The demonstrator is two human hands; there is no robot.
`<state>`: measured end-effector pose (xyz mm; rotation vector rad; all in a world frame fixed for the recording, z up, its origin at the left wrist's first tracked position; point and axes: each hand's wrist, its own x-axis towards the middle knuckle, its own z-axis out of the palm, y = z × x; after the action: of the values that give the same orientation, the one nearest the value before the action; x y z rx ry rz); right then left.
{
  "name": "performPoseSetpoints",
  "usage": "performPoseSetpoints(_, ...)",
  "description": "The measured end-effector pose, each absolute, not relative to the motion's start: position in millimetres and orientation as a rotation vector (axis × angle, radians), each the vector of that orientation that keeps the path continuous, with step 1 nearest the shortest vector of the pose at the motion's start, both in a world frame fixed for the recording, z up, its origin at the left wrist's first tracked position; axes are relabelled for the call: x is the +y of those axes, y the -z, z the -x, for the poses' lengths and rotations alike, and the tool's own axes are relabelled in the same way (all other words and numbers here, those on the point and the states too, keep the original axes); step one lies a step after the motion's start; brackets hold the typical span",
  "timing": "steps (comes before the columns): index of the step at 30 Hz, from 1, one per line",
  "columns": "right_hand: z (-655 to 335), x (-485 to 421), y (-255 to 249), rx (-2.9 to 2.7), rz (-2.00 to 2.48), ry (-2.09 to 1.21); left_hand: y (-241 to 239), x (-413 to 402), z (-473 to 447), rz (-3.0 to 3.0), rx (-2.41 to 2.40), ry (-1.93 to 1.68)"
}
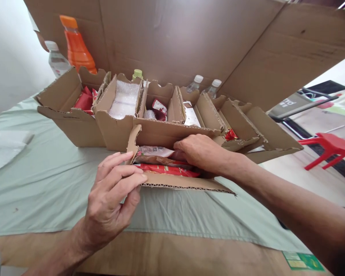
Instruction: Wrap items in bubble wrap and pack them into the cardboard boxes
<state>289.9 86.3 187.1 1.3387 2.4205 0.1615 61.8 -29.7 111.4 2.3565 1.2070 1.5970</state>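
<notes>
A small open cardboard tray (184,183) sits nearest me on the pale green cloth (46,180), holding flat snack packets, red (163,169) and brown. My left hand (112,199) grips the tray's front left corner, thumb and fingers pinched on the cardboard edge. My right hand (199,151) reaches into the tray from the right, fingers curled down onto the packets; its fingertips are hidden among them.
Behind stands a row of several similar cardboard trays (117,115) with red packets and white bags. A large cardboard sheet (189,38) rises at the back, with an orange bottle (76,44) and clear bottles (56,57) beside it. A red stool (330,147) stands at right.
</notes>
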Motion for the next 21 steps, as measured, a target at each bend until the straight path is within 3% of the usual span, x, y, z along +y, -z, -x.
performPoseSetpoints(4, -293.5, 92.0, -176.4, 2.392, -1.307, -0.111, -112.2, -29.6, -64.0, -2.363, 1.199, -1.618)
performPoseSetpoints(8, -312.4, 71.3, -198.8, 2.506, -1.384, -0.158, -108.0, -34.9, -60.3, -2.312, 1.275, -1.694)
performPoseSetpoints(12, -366.8, 4.8, -218.7, 2.902, -1.933, -0.539, -84.8, -48.9, -45.4, -2.061, 1.449, -1.718)
performPoseSetpoints(14, -393.7, -30.3, -207.1, 2.843, -2.375, -0.567, -69.5, -55.9, -39.4, -1.845, 1.507, -1.611)
performPoseSetpoints(16, -407.5, -53.0, -180.4, 2.781, -2.593, -0.26, -57.2, -59.4, -38.7, -1.645, 1.502, -1.479)
performPoseSetpoints(21, -373.3, -36.4, -103.0, 2.842, -2.495, 0.711, -51.3, -40.3, -58.4, -1.44, 1.353, -1.326)
